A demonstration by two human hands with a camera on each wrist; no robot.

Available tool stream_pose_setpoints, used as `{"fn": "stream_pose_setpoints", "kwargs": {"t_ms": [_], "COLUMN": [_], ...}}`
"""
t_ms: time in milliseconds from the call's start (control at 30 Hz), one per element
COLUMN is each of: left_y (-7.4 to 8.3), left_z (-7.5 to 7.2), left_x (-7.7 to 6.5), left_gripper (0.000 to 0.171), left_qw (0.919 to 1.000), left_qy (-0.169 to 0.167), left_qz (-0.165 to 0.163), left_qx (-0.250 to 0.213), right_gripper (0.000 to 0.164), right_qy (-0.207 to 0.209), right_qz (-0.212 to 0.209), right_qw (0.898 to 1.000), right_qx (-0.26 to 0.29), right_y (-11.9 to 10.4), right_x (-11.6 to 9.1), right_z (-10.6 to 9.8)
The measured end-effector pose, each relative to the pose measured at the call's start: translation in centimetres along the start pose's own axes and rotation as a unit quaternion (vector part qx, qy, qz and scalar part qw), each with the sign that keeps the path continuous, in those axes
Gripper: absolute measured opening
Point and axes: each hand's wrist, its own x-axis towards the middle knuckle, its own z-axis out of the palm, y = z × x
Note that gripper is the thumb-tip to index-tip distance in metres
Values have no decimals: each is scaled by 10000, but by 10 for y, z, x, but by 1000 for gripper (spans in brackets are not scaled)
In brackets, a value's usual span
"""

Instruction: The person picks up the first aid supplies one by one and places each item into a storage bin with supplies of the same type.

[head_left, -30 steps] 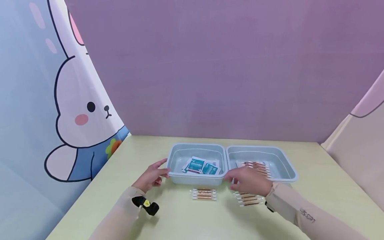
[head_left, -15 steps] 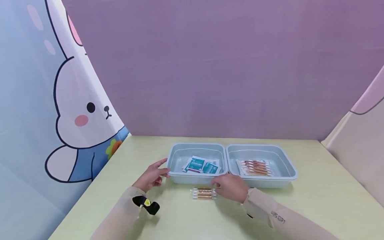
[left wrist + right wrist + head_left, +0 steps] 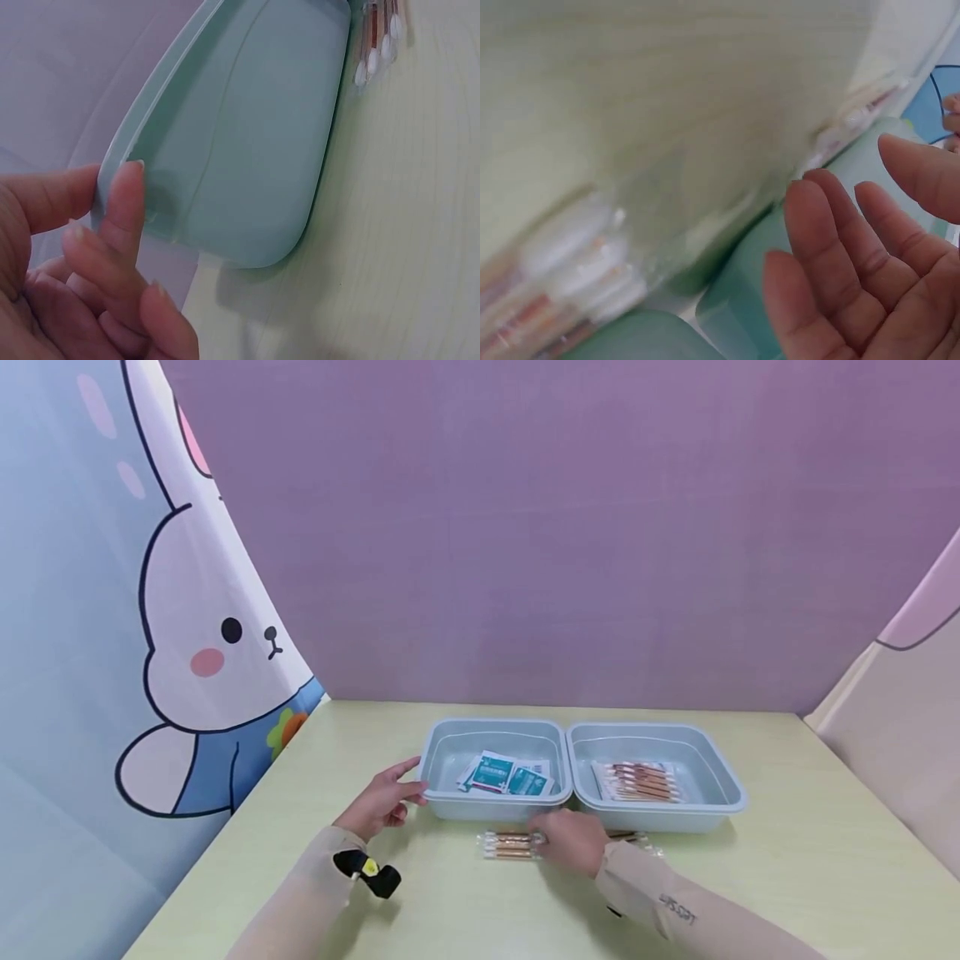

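My left hand (image 3: pixel 382 802) pinches the left corner rim of the left pale green-blue tray (image 3: pixel 495 810) between thumb and finger. The left wrist view shows that tray's rim (image 3: pixel 139 112) between the fingertips. Teal-and-white sachets (image 3: pixel 492 772) lie inside it. In front of the tray lies a clear pack of cotton swabs (image 3: pixel 508 845). My right hand (image 3: pixel 573 839) hovers at this pack's right end, slightly blurred. In the right wrist view its fingers (image 3: pixel 817 247) are loosely bent, with nothing between them. Another swab pack (image 3: pixel 637 842) is partly hidden behind the right hand and sleeve.
A second tray (image 3: pixel 667 818) stands to the right, touching or nearly touching the first, with swab packs (image 3: pixel 641 782) inside. The pale wooden table (image 3: pixel 442 910) ends at a purple backdrop (image 3: pixel 525 568). A rabbit-print cloth (image 3: pixel 217 685) hangs at the left.
My right hand has moved left, from before the right tray to the end of the left swab pack, and a little lower. The left hand stays on the tray rim.
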Motion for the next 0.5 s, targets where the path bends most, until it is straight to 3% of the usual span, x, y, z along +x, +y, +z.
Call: {"fn": "stream_pose_setpoints", "kwargs": {"t_ms": [500], "left_y": [0], "left_z": [0], "left_x": [0], "left_gripper": [58], "left_qw": [10000], "left_qy": [-3], "left_qz": [54], "left_qx": [67], "right_gripper": [7], "right_qy": [-248], "right_qz": [467], "right_qw": [9986], "right_qx": [-21], "right_y": [3], "right_x": [8], "right_z": [15]}}
